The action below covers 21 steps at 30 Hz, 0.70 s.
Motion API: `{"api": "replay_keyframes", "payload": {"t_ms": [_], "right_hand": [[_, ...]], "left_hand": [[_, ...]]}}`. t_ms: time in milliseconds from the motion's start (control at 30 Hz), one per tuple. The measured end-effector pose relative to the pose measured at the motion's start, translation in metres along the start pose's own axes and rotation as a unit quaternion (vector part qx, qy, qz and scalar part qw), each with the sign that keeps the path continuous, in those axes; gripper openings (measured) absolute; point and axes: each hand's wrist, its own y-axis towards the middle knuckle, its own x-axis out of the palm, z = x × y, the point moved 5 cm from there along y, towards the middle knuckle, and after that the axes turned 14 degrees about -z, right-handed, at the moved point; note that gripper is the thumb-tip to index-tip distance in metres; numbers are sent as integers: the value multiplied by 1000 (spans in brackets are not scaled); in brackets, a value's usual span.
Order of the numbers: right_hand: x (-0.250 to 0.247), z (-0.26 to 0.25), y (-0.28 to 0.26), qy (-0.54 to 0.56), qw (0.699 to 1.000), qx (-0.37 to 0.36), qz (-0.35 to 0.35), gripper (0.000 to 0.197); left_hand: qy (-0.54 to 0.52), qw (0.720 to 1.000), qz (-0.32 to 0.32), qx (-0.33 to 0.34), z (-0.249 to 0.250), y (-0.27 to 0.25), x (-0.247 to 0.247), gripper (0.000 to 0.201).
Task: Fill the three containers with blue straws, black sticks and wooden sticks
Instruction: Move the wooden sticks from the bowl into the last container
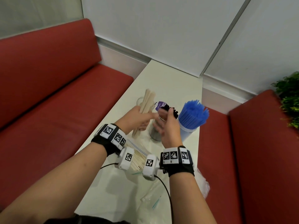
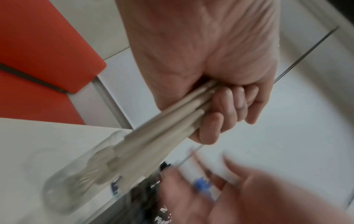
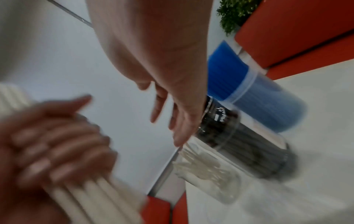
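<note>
My left hand (image 1: 141, 116) grips a bundle of flat wooden sticks (image 1: 145, 102), tilted over a clear glass jar (image 1: 139, 101) at the back. The left wrist view shows the fingers (image 2: 220, 119) curled round the wooden sticks (image 2: 162, 128) above the jar (image 2: 61, 189). My right hand (image 1: 159, 122) hovers open and blurred beside the bundle, in front of a glass (image 1: 155, 134) packed with black sticks (image 1: 174, 113). Blue straws (image 1: 193, 113) fill a translucent tub (image 1: 187, 135) at the right. In the right wrist view the right hand's fingers (image 3: 180, 128) are straight, holding nothing.
A zip bag of more wooden sticks (image 1: 137, 156) lies on the white table (image 1: 169, 81) under my wrists. Crumpled clear bags (image 1: 153, 201) sit near the front edge. Red benches (image 1: 56, 94) flank the table, and a plant (image 1: 289, 97) stands at the right.
</note>
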Motion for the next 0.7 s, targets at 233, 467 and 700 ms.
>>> {"api": "replay_keyframes", "payload": {"t_ms": [233,467,700], "right_hand": [[29,75,-12,266,935,210,-109,57],[41,64,-6,349,916,167,-108,40],[36,75,-6,308,920,237,-55,40]], "left_hand": [[37,995,-47,79,38,4,22,44],[60,994,-43,78,20,1,19,27],[108,993,-6,50,12,4,15,57]]}}
